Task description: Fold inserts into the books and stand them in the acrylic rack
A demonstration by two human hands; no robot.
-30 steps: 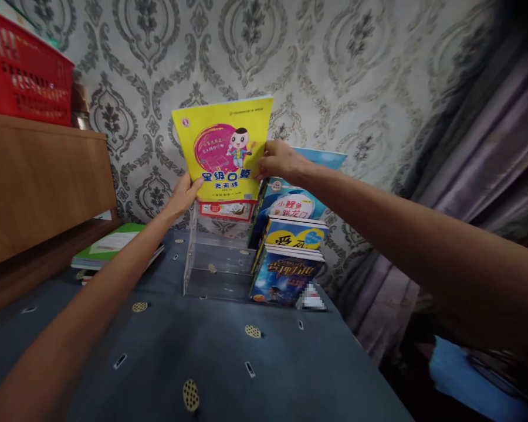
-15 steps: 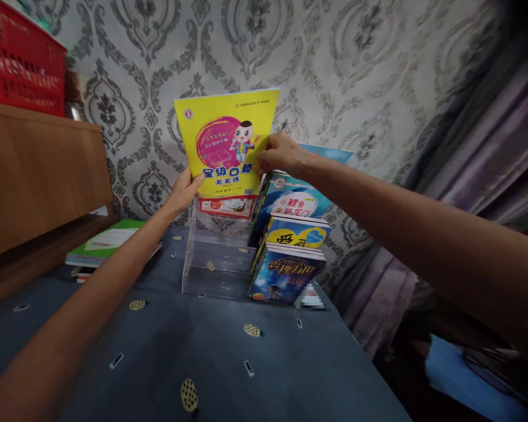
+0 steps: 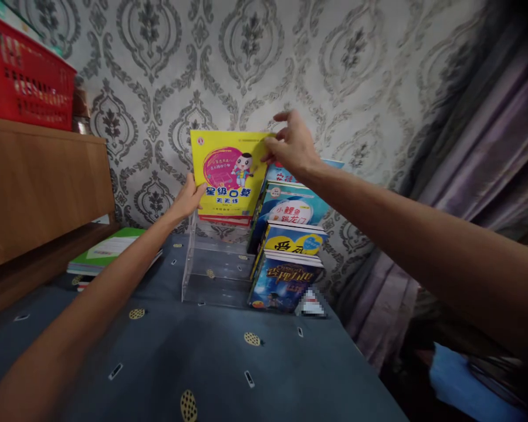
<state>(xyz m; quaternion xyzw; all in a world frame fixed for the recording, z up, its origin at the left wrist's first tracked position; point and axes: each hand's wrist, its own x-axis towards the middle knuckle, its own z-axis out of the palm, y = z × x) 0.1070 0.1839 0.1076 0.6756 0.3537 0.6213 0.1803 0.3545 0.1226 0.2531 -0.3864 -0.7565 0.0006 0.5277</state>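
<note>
A yellow book (image 3: 226, 176) with a cartoon child on its cover stands upright in the top tier of a clear acrylic stand (image 3: 215, 269). My left hand (image 3: 189, 196) grips the book's lower left edge. My right hand (image 3: 293, 146) pinches its upper right corner with thumb and forefinger, the other fingers spread. The stand's right half holds several books in stepped tiers: a blue one (image 3: 290, 205), a yellow-and-blue one (image 3: 294, 239) and a dark blue one (image 3: 281, 281) in front.
The stand sits on a blue patterned cloth (image 3: 211, 363) against a grey damask wall. A stack topped by a green book (image 3: 110, 249) lies at the left beside a wooden cabinet (image 3: 39, 187) carrying a red crate (image 3: 22, 76). Purple curtains (image 3: 466, 164) hang at the right.
The yellow book has come down from above the stand into its top rear tier. My right hand has slid up to the book's top right corner and its fingers have loosened.
</note>
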